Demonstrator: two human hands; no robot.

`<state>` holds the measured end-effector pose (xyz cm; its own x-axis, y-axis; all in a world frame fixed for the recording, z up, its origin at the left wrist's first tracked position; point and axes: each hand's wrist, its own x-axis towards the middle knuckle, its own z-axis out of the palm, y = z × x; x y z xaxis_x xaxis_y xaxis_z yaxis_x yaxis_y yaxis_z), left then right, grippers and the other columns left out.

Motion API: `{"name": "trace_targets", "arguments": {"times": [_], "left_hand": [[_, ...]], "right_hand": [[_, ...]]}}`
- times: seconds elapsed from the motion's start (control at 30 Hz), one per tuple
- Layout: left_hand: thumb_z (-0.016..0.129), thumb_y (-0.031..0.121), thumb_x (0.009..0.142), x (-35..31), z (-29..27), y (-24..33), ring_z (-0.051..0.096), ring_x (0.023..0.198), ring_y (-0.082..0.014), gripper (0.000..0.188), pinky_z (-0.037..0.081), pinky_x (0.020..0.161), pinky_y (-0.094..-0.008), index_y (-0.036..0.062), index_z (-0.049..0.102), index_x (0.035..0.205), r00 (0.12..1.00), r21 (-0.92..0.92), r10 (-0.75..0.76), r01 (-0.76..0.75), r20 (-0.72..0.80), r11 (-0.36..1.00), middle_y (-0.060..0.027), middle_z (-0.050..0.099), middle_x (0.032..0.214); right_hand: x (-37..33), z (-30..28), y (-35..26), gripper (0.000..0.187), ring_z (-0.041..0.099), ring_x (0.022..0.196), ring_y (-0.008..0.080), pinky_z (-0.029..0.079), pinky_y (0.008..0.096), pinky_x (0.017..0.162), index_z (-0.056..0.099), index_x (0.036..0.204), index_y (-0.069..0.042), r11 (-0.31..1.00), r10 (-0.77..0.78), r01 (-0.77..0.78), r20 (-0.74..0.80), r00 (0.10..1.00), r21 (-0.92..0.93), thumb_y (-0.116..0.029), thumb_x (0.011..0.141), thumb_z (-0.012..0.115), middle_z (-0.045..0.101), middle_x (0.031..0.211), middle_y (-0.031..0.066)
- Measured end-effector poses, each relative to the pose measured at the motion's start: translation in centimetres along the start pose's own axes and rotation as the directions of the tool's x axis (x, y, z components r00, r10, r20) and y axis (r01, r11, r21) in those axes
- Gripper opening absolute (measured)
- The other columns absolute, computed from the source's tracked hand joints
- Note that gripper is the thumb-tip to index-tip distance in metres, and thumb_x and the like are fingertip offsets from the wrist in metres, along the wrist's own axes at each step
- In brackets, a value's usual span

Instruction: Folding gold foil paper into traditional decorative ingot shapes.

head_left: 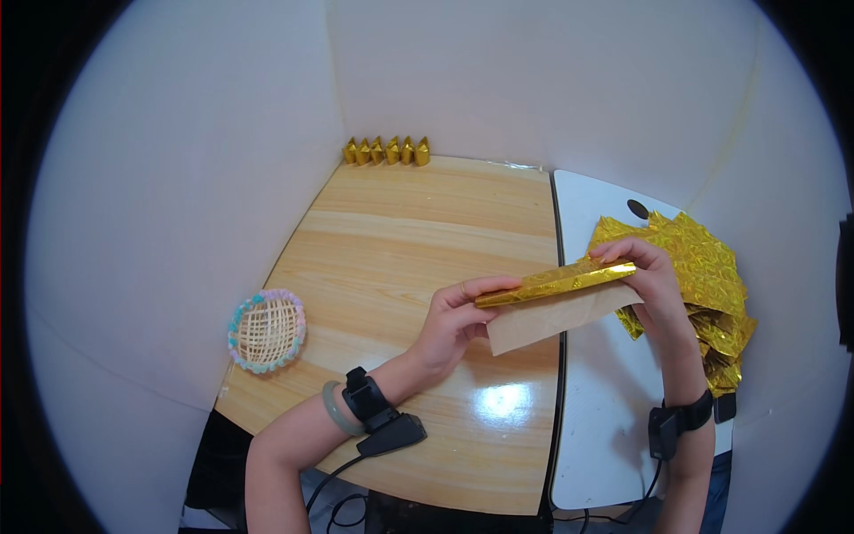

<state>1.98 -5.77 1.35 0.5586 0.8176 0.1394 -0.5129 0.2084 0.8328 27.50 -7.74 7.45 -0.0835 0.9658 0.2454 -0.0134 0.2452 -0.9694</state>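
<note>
Between my two hands stretches a sheet of gold foil paper [569,283], its upper part folded over into a long gold strip and its plain beige backing hanging below. My left hand [452,322] pinches the strip's left end, thumb beneath and fingers on top. At the other end my right hand [654,283] grips the strip with its fingertips over the upper edge. The sheet is held above the table, tilted up toward the right. Behind my right hand lies a loose pile of gold foil sheets [698,258].
A row of several folded gold paper ingots [387,151] stands along the wood-grain table's [427,231] far left edge. A small woven basket [267,331] with a pastel trim sits at the left. The white table [596,445] adjoins on the right. Pale walls [534,80] enclose the tables.
</note>
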Motion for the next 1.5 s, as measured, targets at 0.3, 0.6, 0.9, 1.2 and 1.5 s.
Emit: {"name": "trace_targets", "arguments": {"times": [0.3,0.6,0.9,1.2,1.5], "left_hand": [[0.044,0.023,0.09,-0.2,0.4,0.1,0.053,0.105,-0.0171,0.035,0.044,0.087,-0.0307,0.0001,0.057,0.114,0.996,0.072,0.065,-0.07,0.064,0.995,-0.0121,0.058,0.115],[0.064,0.003,0.081,-0.2,1.0,0.0,0.055,0.1,-0.0117,0.049,0.043,0.088,-0.025,0.0038,0.048,0.127,0.997,0.551,-0.054,0.012,0.06,0.834,-0.0064,0.055,0.117],[0.067,0.011,0.081,0.0,1.0,-0.9,0.053,0.103,-0.0114,0.058,0.043,0.088,-0.0247,0.0001,0.039,0.132,0.982,0.427,-0.136,0.067,0.134,0.902,-0.0075,0.055,0.116],[0.063,0.007,0.084,0.1,0.4,-0.9,0.05,0.103,-0.0099,0.041,0.04,0.09,-0.0248,0.0009,0.043,0.119,0.999,0.463,0.031,-0.043,0.033,0.885,-0.004,0.052,0.113],[0.058,0.012,0.088,-0.4,0.5,-1.4,0.057,0.101,-0.0199,0.039,0.045,0.083,-0.0293,0.0018,0.036,0.119,0.951,0.692,0.252,-0.303,0.177,0.655,-0.0142,0.056,0.109]], "right_hand": [[-0.1,-0.2,0.2,0.01,0.058,0.091,0.014,0.046,0.0249,0.081,0.062,0.08,-0.003,1.0,-0.013,0.013,0.049,0.999,-0.004,0.003,0.082,0.054,0.062,0.096,0.0095],[-0.3,0.2,-0.3,0.019,0.058,0.092,0.0135,0.046,0.0243,0.082,0.062,0.076,-0.001,0.984,-0.043,0.078,0.211,0.976,-0.162,0.01,0.08,0.046,0.062,0.097,0.0086],[-0.5,1.4,-0.6,0.019,0.058,0.089,0.0107,0.046,0.0224,0.078,0.06,0.102,-0.002,0.979,-0.014,0.049,0.17,0.985,-0.198,-0.005,0.09,0.046,0.061,0.099,0.0064],[-0.6,1.1,-0.3,0.032,0.061,0.072,0.0106,0.049,0.0218,0.064,0.052,0.112,-0.001,0.975,0.212,-0.202,0.121,0.97,-0.09,-0.027,0.095,0.045,0.062,0.097,0.0069],[-2.7,6.0,-1.2,0.024,0.057,0.053,0.0077,0.045,0.022,0.052,0.062,0.078,0.004,0.907,-0.011,0.027,0.039,0.999,-0.421,-0.019,0.085,0.063,0.06,0.059,0.0049]]}}
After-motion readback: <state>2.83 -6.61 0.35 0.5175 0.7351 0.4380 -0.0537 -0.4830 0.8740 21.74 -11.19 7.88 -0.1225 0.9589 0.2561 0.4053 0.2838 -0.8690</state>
